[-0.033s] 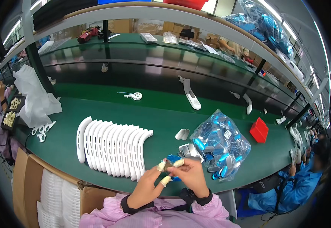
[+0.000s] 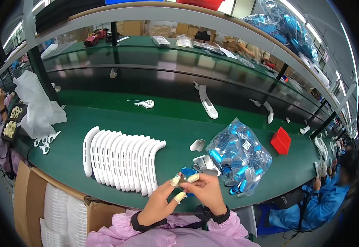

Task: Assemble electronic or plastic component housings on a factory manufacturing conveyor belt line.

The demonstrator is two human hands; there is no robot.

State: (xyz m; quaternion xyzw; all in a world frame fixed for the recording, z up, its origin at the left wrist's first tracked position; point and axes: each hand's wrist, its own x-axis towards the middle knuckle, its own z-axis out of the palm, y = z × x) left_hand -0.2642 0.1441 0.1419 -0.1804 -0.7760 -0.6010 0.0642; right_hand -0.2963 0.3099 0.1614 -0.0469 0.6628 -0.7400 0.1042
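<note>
1. The green workbench (image 2: 105, 119) carries everything; its near edge curves just in front of my wrists, and its far edge meets a dark raised shelf.
2. A row of white curved plastic pieces (image 2: 121, 160) stands packed side by side near the near edge, left of my hands. Open green lies between that row and the far edge, apart from one small white part with a wire (image 2: 145, 104).
3. A clear plastic bag (image 2: 239, 156) sits right of my hands, close to the near edge, stuffed with blue wrapped parts. A few small white and grey parts (image 2: 204, 161) lie loose against its left side.
4. A cardboard box (image 2: 68, 214) hangs below the near edge at my left, holding stacked white trays.
5. A small red bin (image 2: 281, 140) stands toward the right end of the surface; I cannot see into it.
6. My left hand (image 2: 161, 201) and right hand (image 2: 206, 191) meet just over the near edge, fingertips capped in pale cots.
7. Both hands pinch one small blue part (image 2: 186, 172) between thumbs and forefingers; it is partly hidden by my fingers.
</note>
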